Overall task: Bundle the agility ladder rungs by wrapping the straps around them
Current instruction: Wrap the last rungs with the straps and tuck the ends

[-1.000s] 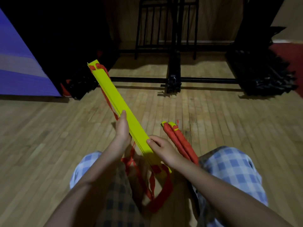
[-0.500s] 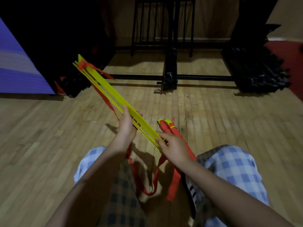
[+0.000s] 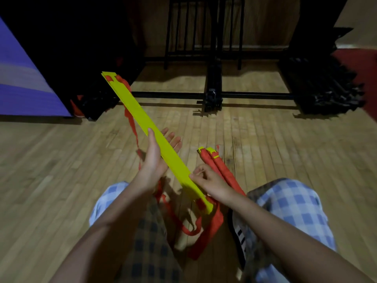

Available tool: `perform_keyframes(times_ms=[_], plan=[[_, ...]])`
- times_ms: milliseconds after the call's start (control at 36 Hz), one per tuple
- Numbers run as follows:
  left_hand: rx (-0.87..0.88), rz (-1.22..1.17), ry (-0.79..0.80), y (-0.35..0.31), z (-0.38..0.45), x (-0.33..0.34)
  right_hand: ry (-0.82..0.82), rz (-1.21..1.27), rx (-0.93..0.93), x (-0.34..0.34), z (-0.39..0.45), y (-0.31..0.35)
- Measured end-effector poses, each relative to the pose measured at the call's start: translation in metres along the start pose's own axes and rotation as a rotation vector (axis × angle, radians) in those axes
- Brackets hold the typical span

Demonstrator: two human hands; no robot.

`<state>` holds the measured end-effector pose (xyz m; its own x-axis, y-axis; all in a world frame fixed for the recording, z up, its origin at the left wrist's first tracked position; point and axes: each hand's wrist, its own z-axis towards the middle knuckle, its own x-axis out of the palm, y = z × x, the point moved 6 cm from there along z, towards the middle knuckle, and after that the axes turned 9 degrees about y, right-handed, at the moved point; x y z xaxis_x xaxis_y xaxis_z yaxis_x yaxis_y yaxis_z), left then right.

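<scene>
While the flat yellow plastic ladder rungs (image 3: 155, 137) lie stacked, left hand (image 3: 155, 158) supports them, fingers apart; right hand (image 3: 206, 180) pinches their edge. Loose orange fabric straps (image 3: 206, 227) still need wrapping round.

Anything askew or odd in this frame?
Nothing damaged. The orange straps hang loose and tangled below the stacked yellow rungs, not yet wrapped. An already wrapped bundle lies on the floor beside the right hand.

We are in a gym room: a wooden floor (image 3: 265, 160), a purple mat (image 3: 24, 84) at the side, black metal racks (image 3: 212, 48) by the wall.
</scene>
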<state>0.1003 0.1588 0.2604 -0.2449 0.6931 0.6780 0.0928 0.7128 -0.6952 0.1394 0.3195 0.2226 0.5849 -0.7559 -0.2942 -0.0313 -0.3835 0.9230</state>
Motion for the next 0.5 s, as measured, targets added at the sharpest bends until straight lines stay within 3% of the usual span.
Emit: perform_keyframes(times_ms=[306, 500], plan=[[0.140, 0.204, -0.223, -0.017, -0.003, -0.021, 0.181, 0.038, 0.109, 0.025, -0.001, -0.014], [0.176, 0.204, -0.226, -0.022, -0.005, -0.026, 0.270, -0.192, 0.106, 0.025, -0.002, -0.021]])
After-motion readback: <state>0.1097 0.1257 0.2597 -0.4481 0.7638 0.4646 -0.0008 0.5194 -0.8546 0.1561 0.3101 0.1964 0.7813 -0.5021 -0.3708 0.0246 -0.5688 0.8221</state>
